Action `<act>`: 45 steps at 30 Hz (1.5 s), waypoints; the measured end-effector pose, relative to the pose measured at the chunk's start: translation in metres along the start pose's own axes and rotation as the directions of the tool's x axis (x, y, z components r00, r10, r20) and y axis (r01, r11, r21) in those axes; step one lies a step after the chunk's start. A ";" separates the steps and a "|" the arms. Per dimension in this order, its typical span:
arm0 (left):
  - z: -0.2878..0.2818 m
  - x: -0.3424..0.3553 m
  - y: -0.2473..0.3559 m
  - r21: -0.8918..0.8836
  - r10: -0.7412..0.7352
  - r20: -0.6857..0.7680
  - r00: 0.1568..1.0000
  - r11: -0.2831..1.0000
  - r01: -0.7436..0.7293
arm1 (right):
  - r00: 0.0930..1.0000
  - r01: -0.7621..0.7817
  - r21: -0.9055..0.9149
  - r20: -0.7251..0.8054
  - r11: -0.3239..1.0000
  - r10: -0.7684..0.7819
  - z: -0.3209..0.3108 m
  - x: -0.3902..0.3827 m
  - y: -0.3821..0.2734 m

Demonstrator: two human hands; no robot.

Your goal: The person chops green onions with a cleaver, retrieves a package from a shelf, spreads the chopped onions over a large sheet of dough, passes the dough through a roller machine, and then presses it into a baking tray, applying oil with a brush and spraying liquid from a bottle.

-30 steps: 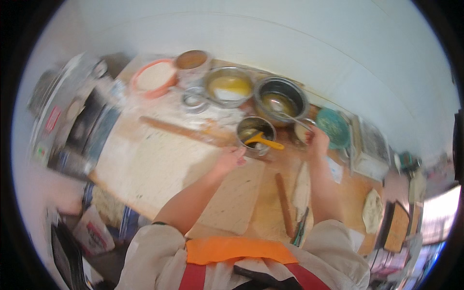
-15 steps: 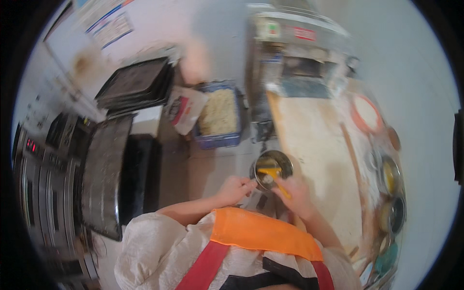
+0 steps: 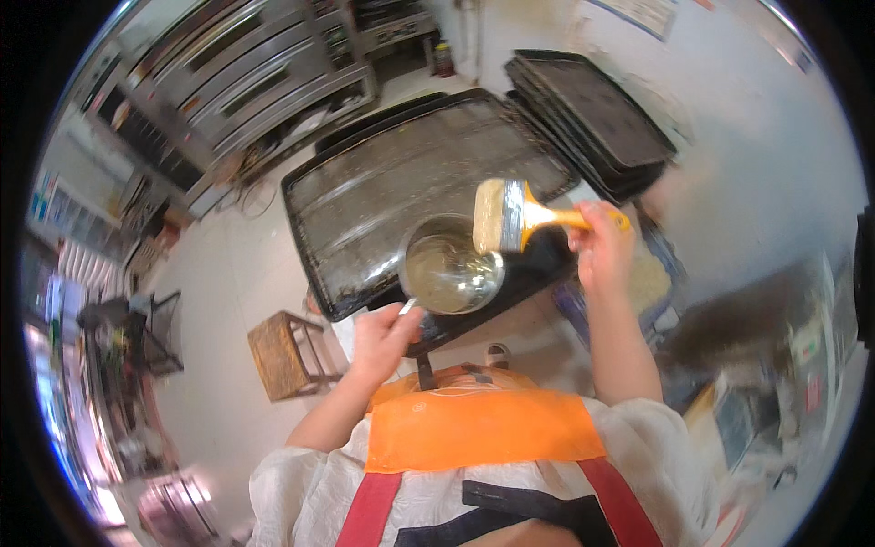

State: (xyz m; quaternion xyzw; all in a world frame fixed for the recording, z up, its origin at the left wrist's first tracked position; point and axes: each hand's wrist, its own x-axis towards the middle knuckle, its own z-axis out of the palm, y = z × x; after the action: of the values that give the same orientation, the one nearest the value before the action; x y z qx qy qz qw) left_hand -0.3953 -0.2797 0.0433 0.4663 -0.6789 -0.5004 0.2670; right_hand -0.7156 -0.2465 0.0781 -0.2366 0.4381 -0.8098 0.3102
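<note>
My left hand (image 3: 386, 339) grips the handle of a steel pot (image 3: 436, 273) with clear yellowish liquid in it. The pot is over the front part of a large dark, oily baking tray (image 3: 365, 228), stacked on another black tray. My right hand (image 3: 600, 237) holds a wide paintbrush (image 3: 513, 217) by its yellow handle, its pale bristles raised just above the pot's upper right rim.
A pile of dark trays (image 3: 603, 105) stands behind at the right, by a blue crate (image 3: 652, 296) of pale food. A steel oven (image 3: 228, 82) is at the back left, a wooden stool (image 3: 278, 351) on the left floor, machinery at the right edge.
I have turned from the floury worktable to face the trays. The pot has come over the big tray, and the brush, earlier lying in the pot, is now lifted out in my right hand.
</note>
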 end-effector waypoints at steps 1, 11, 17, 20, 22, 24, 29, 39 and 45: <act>-0.013 -0.014 -0.007 -0.116 -0.038 -0.093 0.995 0.993 0.027 | 0.996 -0.080 0.009 0.027 0.997 0.080 0.009 0.020 0.016; -0.036 -0.097 -0.027 -0.438 -0.261 -0.713 0.650 0.890 -0.123 | 0.644 -0.487 -0.374 0.457 0.790 0.613 0.163 -0.014 0.188; -0.041 -0.128 -0.037 -0.440 -0.295 -0.784 0.546 0.885 -0.154 | 0.795 -0.095 -0.680 0.388 0.727 0.466 0.089 0.103 0.099; -0.039 -0.130 -0.044 -0.408 -0.277 -0.778 0.564 0.905 -0.118 | 0.960 0.185 -0.949 0.230 0.254 0.161 0.027 0.215 0.042; -0.038 -0.125 -0.048 -0.408 -0.251 -0.765 0.593 0.901 -0.146 | 0.930 0.357 -0.919 0.366 -0.165 -0.025 0.047 0.224 0.036; -0.043 -0.121 -0.049 -0.423 -0.241 -0.754 0.610 0.890 -0.171 | 0.907 0.421 -0.882 0.408 -0.211 0.104 0.097 0.204 0.064; -0.053 -0.103 -0.047 -0.450 -0.243 -0.753 0.612 0.868 -0.209 | 0.343 0.896 -0.413 0.876 0.162 0.339 0.232 0.034 0.112; -0.065 -0.112 -0.059 -0.411 -0.241 -0.807 0.539 0.884 -0.221 | 0.882 -0.139 -0.607 0.283 0.782 0.377 0.166 0.219 0.185; -0.058 -0.122 -0.053 -0.423 -0.297 -0.820 0.489 0.890 -0.169 | 0.886 0.423 -0.879 0.452 -0.219 -0.104 0.137 0.312 0.137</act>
State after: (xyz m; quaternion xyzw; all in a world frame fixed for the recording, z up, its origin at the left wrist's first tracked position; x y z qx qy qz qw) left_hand -0.2768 -0.1983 0.0276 0.6042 -0.2963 -0.3481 0.6527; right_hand -0.8024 -0.6033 0.0646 -0.5585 0.7941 -0.2112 -0.1133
